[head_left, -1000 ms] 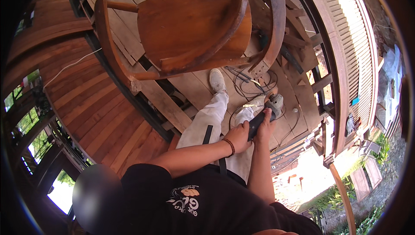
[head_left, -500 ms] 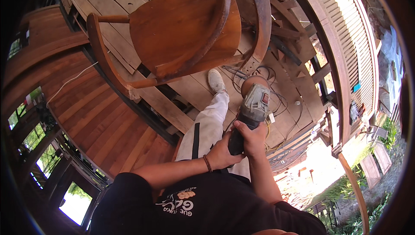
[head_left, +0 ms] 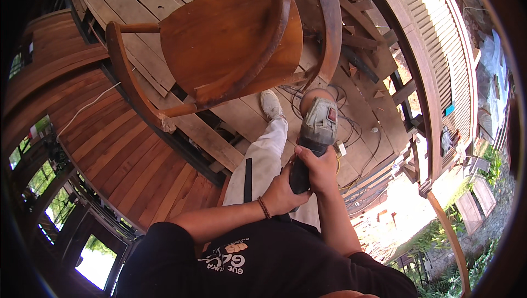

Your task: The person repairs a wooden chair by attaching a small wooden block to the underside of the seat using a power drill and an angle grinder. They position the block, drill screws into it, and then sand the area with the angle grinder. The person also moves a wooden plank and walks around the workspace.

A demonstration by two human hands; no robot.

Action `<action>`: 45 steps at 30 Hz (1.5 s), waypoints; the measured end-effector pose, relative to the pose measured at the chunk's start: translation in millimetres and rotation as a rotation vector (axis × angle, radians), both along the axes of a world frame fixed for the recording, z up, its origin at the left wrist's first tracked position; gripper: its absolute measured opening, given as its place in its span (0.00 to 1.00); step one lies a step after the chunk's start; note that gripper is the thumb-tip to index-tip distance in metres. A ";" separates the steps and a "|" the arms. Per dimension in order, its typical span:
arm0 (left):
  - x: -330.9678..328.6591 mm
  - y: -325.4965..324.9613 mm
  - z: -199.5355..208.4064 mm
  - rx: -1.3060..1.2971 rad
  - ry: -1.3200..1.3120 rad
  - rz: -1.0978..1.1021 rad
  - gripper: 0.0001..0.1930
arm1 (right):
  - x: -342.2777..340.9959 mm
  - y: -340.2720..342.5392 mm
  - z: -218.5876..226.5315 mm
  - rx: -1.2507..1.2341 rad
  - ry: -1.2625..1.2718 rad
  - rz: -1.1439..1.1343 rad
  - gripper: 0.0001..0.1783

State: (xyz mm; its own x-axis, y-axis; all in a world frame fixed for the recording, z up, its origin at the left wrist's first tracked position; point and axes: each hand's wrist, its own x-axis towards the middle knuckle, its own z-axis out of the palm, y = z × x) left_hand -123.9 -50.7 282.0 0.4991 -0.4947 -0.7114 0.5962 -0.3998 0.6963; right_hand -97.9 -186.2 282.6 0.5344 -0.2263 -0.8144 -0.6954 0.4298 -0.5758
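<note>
An angle grinder (head_left: 320, 128) with a grey head, a red switch and a brown disc (head_left: 315, 99) points away from me. My left hand (head_left: 280, 192) is wrapped round the rear of its black body, a beaded bracelet on the wrist. Slightly farther forward, my right hand (head_left: 320, 170) grips the same body from the right side. The disc meets or nearly meets the near end of a curved wooden chair leg (head_left: 330, 29); the exact contact is hidden. That leg belongs to a brown wooden chair (head_left: 219, 45), which lies tipped over with its broad panel facing up.
Loose black cables (head_left: 357, 128) coil on the plank floor (head_left: 230, 114) right of my shoe (head_left: 270, 104). Gaps show between some planks. A reddish plank deck (head_left: 132, 161) lies to the left, with a pale cord (head_left: 90, 108). A curved wooden rail (head_left: 420, 67) borders the right.
The grinder has shifted slightly forward and left, bringing its disc closer to the end of the chair leg. Both hands keep their grip.
</note>
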 end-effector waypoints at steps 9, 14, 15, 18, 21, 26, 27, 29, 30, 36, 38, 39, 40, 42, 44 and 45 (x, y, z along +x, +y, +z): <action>13.1 -0.4 5.0 0.007 0.032 0.014 0.35 | 2.6 2.1 -2.2 0.003 0.039 -0.008 0.16; 12.2 -1.6 3.2 0.000 0.005 0.017 0.36 | 8.2 0.4 -0.7 -0.013 0.022 -0.009 0.16; 6.8 -0.8 2.9 -0.007 -0.022 0.043 0.35 | 3.7 2.5 -0.6 -0.017 0.024 -0.017 0.15; 14.3 0.4 5.8 0.014 0.085 0.009 0.36 | 14.8 -2.3 0.4 -0.061 0.031 0.076 0.16; 12.0 0.4 7.6 0.010 0.044 0.012 0.37 | 6.1 1.1 1.4 0.000 0.025 0.000 0.17; 14.3 4.0 2.5 0.007 0.107 -0.010 0.37 | 13.4 2.7 3.5 0.001 0.005 0.007 0.18; 11.2 4.9 3.7 0.002 0.069 0.004 0.36 | 14.7 3.5 3.3 0.009 -0.013 -0.003 0.18; 14.2 5.3 3.6 0.002 0.051 0.006 0.36 | 17.9 4.2 1.2 -0.003 -0.031 0.002 0.17; 18.3 5.0 4.9 0.006 0.076 -0.003 0.36 | 16.9 4.9 1.3 -0.009 -0.035 0.009 0.17; 2.9 7.4 -2.0 -0.017 0.091 -0.025 0.37 | -7.2 5.7 -5.4 -0.007 0.028 -0.011 0.13; -1.3 9.0 -5.5 -0.017 0.100 -0.034 0.37 | -10.3 7.3 -7.7 -0.021 0.010 -0.011 0.13; 1.1 8.4 -8.1 -0.003 0.105 -0.051 0.37 | -11.7 7.2 -8.5 -0.030 0.000 -0.013 0.13; 1.9 8.3 -9.7 0.011 0.110 -0.068 0.37 | -9.3 6.8 -7.8 -0.039 0.000 0.010 0.13; 0.6 12.1 -10.5 0.032 0.087 -0.067 0.37 | -0.9 7.3 -4.9 -0.055 -0.001 0.052 0.13; -5.7 15.4 -13.6 0.028 0.063 -0.046 0.37 | -6.5 12.8 -8.9 -0.054 -0.021 0.039 0.13; -10.0 18.7 -14.8 0.015 0.047 -0.023 0.37 | -9.1 16.4 -11.2 -0.051 -0.035 0.033 0.13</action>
State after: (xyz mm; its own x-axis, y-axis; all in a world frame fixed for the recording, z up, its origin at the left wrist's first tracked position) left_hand -133.9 -31.9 267.2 0.4537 -0.4949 -0.7411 0.6186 -0.4238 0.6617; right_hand -107.0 -169.8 271.4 0.5704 -0.2485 -0.7829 -0.6879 0.3763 -0.6206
